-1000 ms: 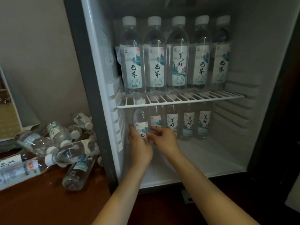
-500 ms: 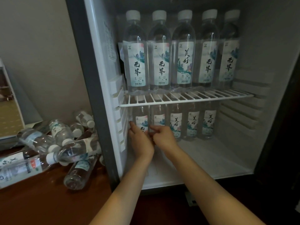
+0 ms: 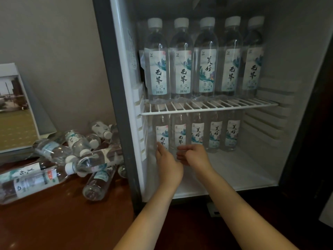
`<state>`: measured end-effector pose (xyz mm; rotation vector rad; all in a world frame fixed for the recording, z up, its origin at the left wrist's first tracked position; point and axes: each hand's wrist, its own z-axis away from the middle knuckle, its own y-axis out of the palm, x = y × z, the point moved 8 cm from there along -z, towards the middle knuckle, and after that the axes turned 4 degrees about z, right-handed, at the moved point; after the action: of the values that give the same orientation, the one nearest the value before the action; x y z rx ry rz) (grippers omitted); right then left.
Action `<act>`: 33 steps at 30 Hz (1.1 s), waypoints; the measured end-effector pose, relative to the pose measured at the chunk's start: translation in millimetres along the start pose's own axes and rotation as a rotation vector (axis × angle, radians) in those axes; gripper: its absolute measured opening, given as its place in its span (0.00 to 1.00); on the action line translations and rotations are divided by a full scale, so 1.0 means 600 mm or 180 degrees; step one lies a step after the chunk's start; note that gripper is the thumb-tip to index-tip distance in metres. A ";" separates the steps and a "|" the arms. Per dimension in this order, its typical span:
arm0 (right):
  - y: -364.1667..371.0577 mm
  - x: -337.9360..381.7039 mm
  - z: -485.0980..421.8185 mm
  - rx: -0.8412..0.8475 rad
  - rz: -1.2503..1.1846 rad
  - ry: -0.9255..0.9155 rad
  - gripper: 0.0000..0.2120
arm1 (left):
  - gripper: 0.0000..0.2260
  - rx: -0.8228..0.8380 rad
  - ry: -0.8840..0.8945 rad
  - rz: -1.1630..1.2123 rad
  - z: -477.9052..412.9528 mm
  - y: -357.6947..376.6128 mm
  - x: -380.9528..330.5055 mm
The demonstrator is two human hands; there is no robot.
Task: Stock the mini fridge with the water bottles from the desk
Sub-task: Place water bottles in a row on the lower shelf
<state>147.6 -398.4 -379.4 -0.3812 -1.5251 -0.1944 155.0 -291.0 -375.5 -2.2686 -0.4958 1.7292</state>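
Note:
The mini fridge stands open. Several labelled water bottles stand in a row on its white wire shelf. Below the shelf stands a second row of bottles at the back. My left hand reaches in with fairly straight fingers and touches the lower part of the leftmost lower bottle. My right hand hovers beside it with loosely curled fingers, in front of the second bottle, and holds nothing. More bottles lie in a heap on the desk, left of the fridge.
The fridge's grey left frame separates the interior from the desk heap. A picture board leans on the wall at far left. The fridge floor shows white in front of the lower row. A dark cabinet edge borders the right.
The leftmost lower bottle has gone back into line with its row. My left hand has loosened from around it, and my right hand has drawn slightly away.

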 end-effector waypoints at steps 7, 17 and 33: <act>-0.014 0.012 0.053 0.0134 -0.0288 -0.0080 0.13 | 0.28 0.0120 0.0312 -0.0013 0.075 -0.028 -0.036; 0.045 0.016 0.165 0.1349 0.0217 -0.0187 0.11 | 0.13 -0.1431 0.1666 0.0221 0.187 -0.230 -0.012; 0.307 0.004 0.230 0.1901 0.0914 -0.0759 0.12 | 0.17 -0.1767 0.0209 -0.0494 0.132 -0.385 0.187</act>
<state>84.9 -178.0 -399.2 -0.1412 -1.6565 0.5408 78.3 -35.1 -404.7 -2.5380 -1.2303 1.5743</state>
